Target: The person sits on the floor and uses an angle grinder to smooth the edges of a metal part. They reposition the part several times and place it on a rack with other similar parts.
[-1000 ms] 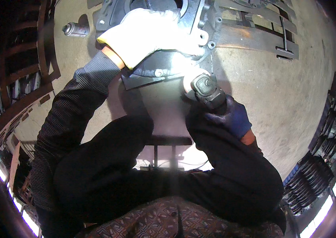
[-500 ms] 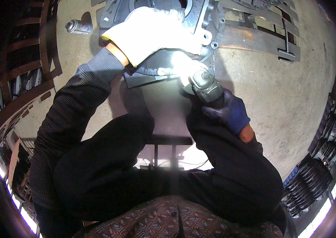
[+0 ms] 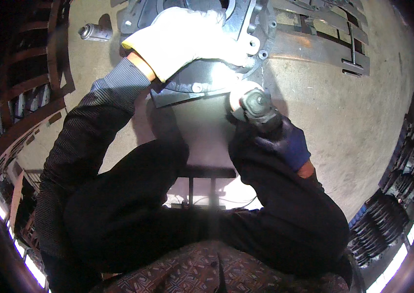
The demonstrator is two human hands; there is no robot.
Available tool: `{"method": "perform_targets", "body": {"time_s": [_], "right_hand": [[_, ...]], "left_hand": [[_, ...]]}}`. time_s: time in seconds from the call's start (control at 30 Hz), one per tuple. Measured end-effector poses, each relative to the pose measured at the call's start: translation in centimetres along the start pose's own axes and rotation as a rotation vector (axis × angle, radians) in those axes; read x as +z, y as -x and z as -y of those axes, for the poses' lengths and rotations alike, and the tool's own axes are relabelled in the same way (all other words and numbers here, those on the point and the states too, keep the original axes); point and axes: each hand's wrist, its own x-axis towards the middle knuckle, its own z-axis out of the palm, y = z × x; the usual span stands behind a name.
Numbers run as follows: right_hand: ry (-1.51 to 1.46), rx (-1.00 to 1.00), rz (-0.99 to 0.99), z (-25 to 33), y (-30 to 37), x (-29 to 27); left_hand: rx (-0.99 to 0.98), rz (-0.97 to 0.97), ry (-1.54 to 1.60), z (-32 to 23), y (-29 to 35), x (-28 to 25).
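My left hand, in a white glove with a yellow cuff edge, rests broadly on a large dark metal casting. Glare washes out its fingers, though the glove looks stretched out rather than curled. In a dark blue glove, my right hand is wrapped round what looks like a small angle grinder. The grinder's pale round disc is at the casting's near right rim; whether it touches cannot be told. Bright light falls on the casting beside the disc.
A spray can lies on the concrete floor left of the casting. Slotted flat metal plates lie to the right. Dark racks stand at far left, and stacked dark parts at lower right. My knees flank the space below the casting.
My right hand and the grinder have shifted slightly right and toward me, and the tool has tilted, showing more of its disc. My left hand stays on the casting.
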Motion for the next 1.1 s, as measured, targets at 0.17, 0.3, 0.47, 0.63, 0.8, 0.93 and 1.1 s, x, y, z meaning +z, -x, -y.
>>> {"method": "perform_targets", "body": {"time_s": [0.17,0.3,0.47,0.63,0.8,0.93,1.1], "right_hand": [[0.002,-0.004,-0.036,-1.0,0.5,0.0],[0.090,-0.039,-0.028,-0.1,-1.0,0.4],[0.176,-0.054,-0.027,1.0,-2.1,0.8],[0.174,-0.030,-0.001,0.5,-1.4,0.7],[0.084,0.000,-0.043,-0.1,0.3,0.0],[0.032,-0.029,-0.045,-0.1,0.1,-0.1],[0.079,-0.067,-0.030,0.3,-0.9,0.2]], "left_hand": [[0.089,-0.138,-0.037,1.3,0.4,1.7],[0.020,-0.008,0.008,1.4,-0.1,1.5],[0.083,0.019,0.021,0.6,-0.9,-1.3],[0.078,0.146,0.030,0.9,-1.3,-1.8],[0.078,-0.052,-0.077,0.5,-0.3,0.0],[0.089,-0.091,-0.078,0.3,-0.3,0.7],[0.000,-0.002,-0.014,0.2,-0.6,0.7]]}}
